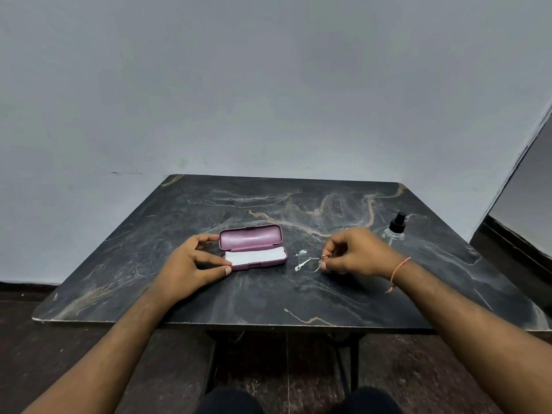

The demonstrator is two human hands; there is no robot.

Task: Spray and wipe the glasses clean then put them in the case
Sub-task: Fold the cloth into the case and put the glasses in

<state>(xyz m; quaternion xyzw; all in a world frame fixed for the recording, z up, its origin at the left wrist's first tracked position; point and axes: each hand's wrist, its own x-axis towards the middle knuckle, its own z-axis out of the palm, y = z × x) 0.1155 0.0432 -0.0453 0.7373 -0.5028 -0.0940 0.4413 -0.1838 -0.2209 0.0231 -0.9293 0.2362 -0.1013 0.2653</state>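
A pink glasses case (251,238) lies open in the middle of the dark marble table (268,297), with a white cloth (254,257) inside its lower half. My left hand (194,264) holds the case's left end, thumb on the base and fingers at the lid. Thin rimless glasses (309,261) rest on the table just right of the case. My right hand (358,252) pinches their right side between thumb and fingers. A clear spray bottle (395,230) with a black nozzle stands upright behind my right hand.
A grey wall rises directly behind the table's far edge. A dark panel (525,198) leans at the right. The table's near edge runs just above my knees, with dark floor on both sides.
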